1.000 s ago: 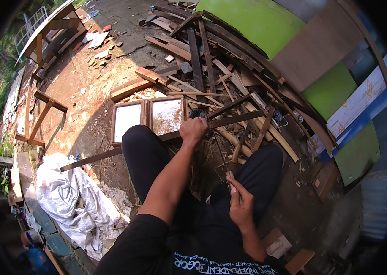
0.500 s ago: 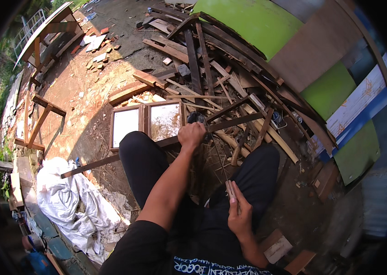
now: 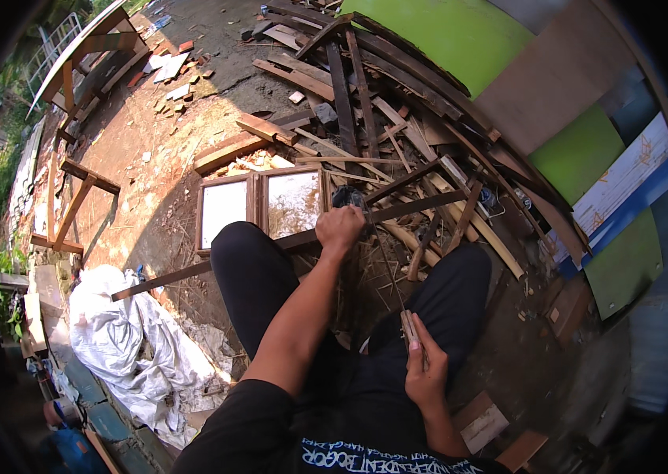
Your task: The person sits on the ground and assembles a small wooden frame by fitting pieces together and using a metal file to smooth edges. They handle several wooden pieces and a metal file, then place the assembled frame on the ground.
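Since the earlier frames, almost nothing has moved: the left hand (image 3: 339, 229) stays stretched forward at the same place, and the right hand (image 3: 425, 370) stays low near the lap, only a little closer to the body.

The left hand is closed in a fist around a dark tool (image 3: 347, 197), of which only the top shows above the knuckles; the kind of tool cannot be told. This fist sits just over the long dark wooden strip (image 3: 286, 241), which runs slantwise from the white tarp (image 3: 124, 347) up to the pile of scrap wood (image 3: 381, 118). The right hand pinches a thin pale stick (image 3: 411, 332) between thumb and fingers, held close to upright between the two black knees.

Right in front of the left knee lies a two-pane window frame (image 3: 259, 207) flat on the reddish ground (image 3: 152, 158), its near edge almost touching the knee. To the right, boards and battens cross each other densely and leave little free space. To the left, the ground is more open up to a wooden trestle (image 3: 73, 205). Green panels (image 3: 460, 35) close the far right side.
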`<state>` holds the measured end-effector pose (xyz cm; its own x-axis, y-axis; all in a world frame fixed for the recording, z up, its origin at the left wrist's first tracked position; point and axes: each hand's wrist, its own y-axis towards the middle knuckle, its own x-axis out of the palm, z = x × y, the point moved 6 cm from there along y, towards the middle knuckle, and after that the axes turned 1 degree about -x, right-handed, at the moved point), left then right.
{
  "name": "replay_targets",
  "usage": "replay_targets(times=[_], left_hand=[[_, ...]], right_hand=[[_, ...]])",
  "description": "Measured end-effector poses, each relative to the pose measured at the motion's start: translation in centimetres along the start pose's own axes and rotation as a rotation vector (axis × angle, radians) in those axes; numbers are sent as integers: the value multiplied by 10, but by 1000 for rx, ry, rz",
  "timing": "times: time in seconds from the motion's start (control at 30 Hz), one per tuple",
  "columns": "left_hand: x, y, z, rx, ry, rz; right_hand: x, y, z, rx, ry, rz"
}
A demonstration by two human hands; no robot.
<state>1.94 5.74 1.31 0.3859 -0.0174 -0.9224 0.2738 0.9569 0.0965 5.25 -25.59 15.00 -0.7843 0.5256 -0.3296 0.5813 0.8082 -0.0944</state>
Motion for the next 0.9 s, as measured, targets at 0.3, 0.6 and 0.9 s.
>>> replay_targets(times=[0.3,0.6,0.9], left_hand=[[-2,-5,-3,3,2,-9],[1,-13,1,46,-12,10],[6,-2,-6,-10,3,109]], right_hand=[[39,83,-11,-33,-63,33],[22,54,6,-47,33,27],[48,101,51,15,-53,-3]])
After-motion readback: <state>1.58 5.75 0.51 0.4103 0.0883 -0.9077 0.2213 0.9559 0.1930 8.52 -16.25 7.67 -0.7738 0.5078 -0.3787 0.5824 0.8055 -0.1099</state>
